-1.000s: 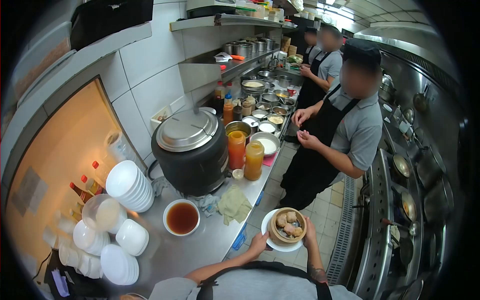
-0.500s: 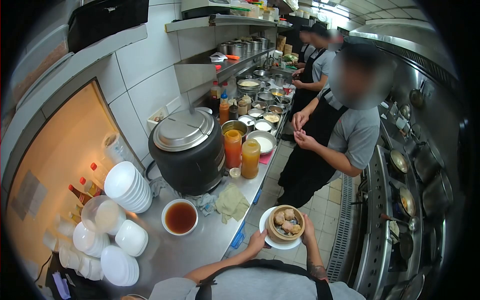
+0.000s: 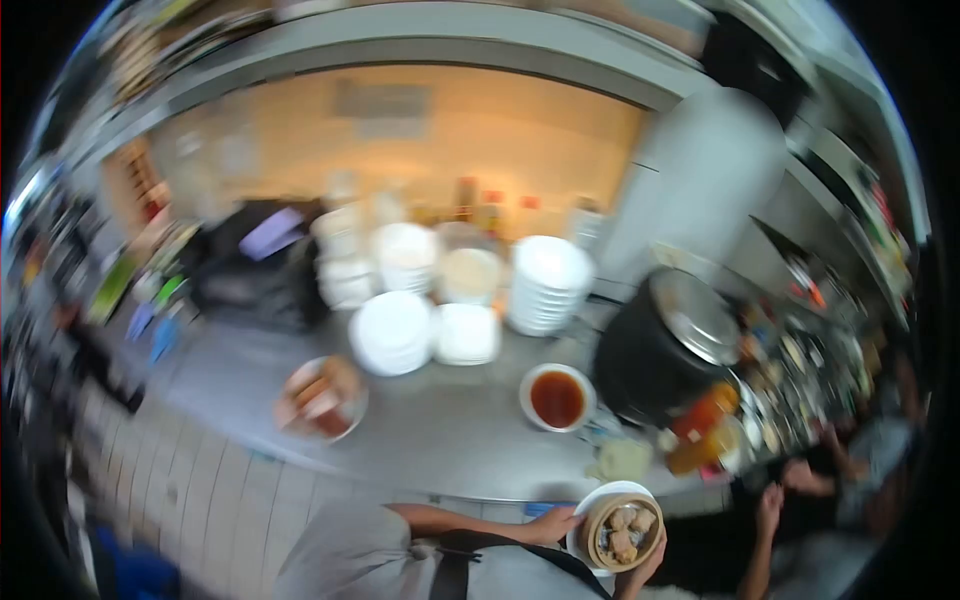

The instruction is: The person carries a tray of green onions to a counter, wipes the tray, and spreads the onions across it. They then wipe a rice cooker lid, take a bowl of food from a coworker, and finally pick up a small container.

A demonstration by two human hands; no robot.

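Note:
A round bamboo steamer (image 3: 591,535) sits on a white plate (image 3: 606,491) just beyond the counter's front edge. Inside it lie several pale dumplings (image 3: 624,546). My left hand (image 3: 558,523) grips the left side of the plate. On the lower right, my right hand (image 3: 645,572) is closed around the plate's other side, with its fingers partly hidden. The nearest things on the counter are a crumpled greenish cloth (image 3: 623,461) and a white bowl of red-brown liquid (image 3: 557,398).
The metal counter (image 3: 450,440) holds stacked white bowls (image 3: 548,290), a stack of white plates (image 3: 392,335), a black lidded pot (image 3: 640,365) and sauce bottles (image 3: 705,410). A blurred bowl with brownish contents (image 3: 325,398) is further left. A co-worker (image 3: 840,545) stands at right.
My view has swung left, from the aisle and stoves to the counter and pass window, and is blurred. The plate and steamer stay in both my hands.

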